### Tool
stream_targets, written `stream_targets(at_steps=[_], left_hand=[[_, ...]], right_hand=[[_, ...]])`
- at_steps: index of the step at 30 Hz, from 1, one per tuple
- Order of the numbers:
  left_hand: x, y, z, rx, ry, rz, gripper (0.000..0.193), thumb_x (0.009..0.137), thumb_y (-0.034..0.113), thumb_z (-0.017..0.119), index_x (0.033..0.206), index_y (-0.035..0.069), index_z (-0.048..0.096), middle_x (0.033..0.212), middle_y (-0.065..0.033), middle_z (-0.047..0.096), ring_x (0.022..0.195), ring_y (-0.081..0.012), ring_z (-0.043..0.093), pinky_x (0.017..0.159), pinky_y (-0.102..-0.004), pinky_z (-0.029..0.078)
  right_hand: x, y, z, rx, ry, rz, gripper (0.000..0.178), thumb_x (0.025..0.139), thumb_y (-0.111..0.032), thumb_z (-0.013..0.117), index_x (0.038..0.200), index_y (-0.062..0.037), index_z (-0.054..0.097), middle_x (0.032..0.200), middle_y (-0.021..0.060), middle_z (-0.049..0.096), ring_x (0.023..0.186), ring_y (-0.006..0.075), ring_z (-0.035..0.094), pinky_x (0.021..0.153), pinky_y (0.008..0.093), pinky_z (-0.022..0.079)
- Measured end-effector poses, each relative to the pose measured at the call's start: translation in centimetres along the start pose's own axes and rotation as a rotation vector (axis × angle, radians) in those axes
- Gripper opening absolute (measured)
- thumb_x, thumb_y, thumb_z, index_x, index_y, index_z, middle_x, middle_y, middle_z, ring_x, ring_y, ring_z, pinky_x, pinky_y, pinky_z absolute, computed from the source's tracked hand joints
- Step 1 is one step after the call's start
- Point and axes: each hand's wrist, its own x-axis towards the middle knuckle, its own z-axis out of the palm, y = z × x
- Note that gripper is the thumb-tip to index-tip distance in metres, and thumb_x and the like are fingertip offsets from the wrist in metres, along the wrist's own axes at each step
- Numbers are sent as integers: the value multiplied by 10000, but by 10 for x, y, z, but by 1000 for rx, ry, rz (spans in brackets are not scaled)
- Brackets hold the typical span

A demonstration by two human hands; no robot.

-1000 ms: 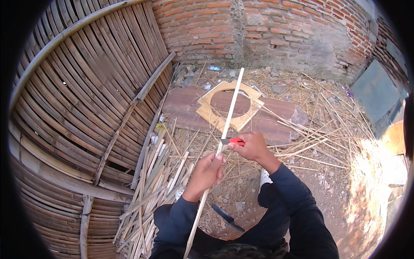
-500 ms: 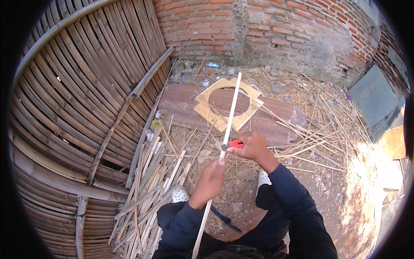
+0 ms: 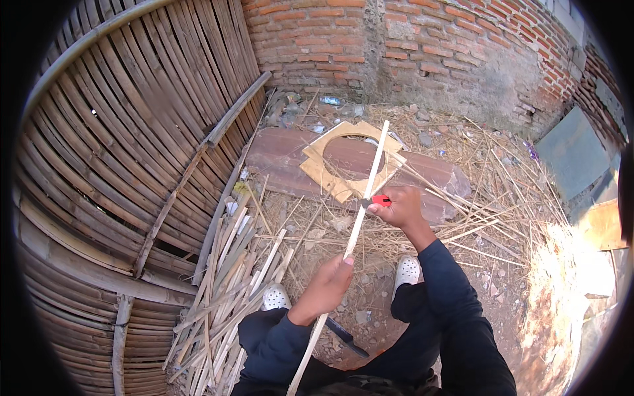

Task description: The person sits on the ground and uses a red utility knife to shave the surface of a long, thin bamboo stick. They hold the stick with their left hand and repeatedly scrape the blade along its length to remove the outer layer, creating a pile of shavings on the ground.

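Note:
A long pale bamboo strip (image 3: pixel 357 231) runs slantwise from beside my lap up and away in front of me. My left hand (image 3: pixel 327 289) is closed around its lower middle, thumb on top. Farther up, my right hand (image 3: pixel 401 206) grips a red utility knife (image 3: pixel 380 200) with a black part on its handle. The knife's dark blade end lies against the strip, crossing it. Most of the handle is hidden in the right fist. Behind the strip's far end lies a flat tan board (image 3: pixel 323 178) with a large round hole.
Split bamboo strips (image 3: pixel 221 297) lie heaped at my left by a bamboo slat wall (image 3: pixel 132 132). The holed board rests on a brown sheet (image 3: pixel 271 148). Shavings and sticks (image 3: pixel 482 204) litter the ground. A brick wall (image 3: pixel 310 46) stands behind. A dark flat object (image 3: pixel 347 338) lies between my legs.
My right hand and the knife have moved up and to the right along the strip. The strip's far end has swung right and lower, and my left hand has shifted slightly right.

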Motion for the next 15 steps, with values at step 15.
stream_targets(at_steps=[15], left_hand=[[-68,-6,20,160,-337,20,286,1038,270,397,854,60,463,647,55,384,585,-43,344,520,-232,317]], right_hand=[[-19,140,-32,-129,322,666,705,838,-682,494,648,-17,629,567,188,558,580,360,579,551,443,420]])
